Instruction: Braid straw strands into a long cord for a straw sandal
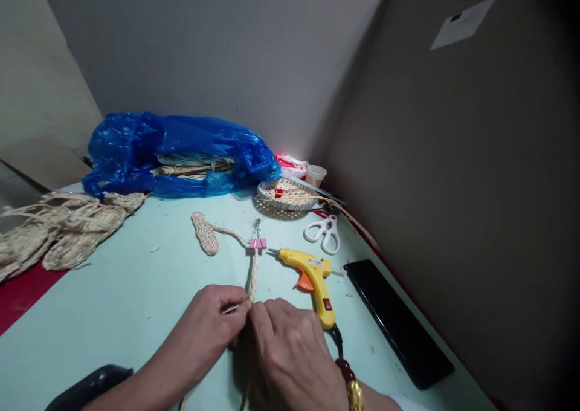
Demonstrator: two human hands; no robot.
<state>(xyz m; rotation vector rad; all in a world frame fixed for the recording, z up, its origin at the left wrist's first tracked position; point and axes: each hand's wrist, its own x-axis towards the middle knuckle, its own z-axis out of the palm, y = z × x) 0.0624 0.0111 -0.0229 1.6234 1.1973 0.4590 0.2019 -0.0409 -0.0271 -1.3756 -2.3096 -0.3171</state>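
A pale straw braid (253, 276) runs down from a pink binder clip (258, 243) to my fingertips. My left hand (212, 323) pinches the braid's lower end and a strand between thumb and forefinger. Close beside it, my right hand (290, 344) is closed at the same spot, its fingers bent over the strands; its fingertips are partly hidden. Loose strand ends show below the hands. Beyond the clip, the braid leads left to a coiled flat bundle (205, 233). Right of the braid lies a yellow glue gun (312, 266) with an orange trigger.
White-handled scissors (323, 234) and a black phone-like slab (399, 320) lie to the right. Behind are a woven basket (287, 194), a paper cup (316, 175) and a blue plastic bag (181, 133) holding straw. Braided straw bundles (86, 226) sit left; a dark object (90, 387) is at lower left.
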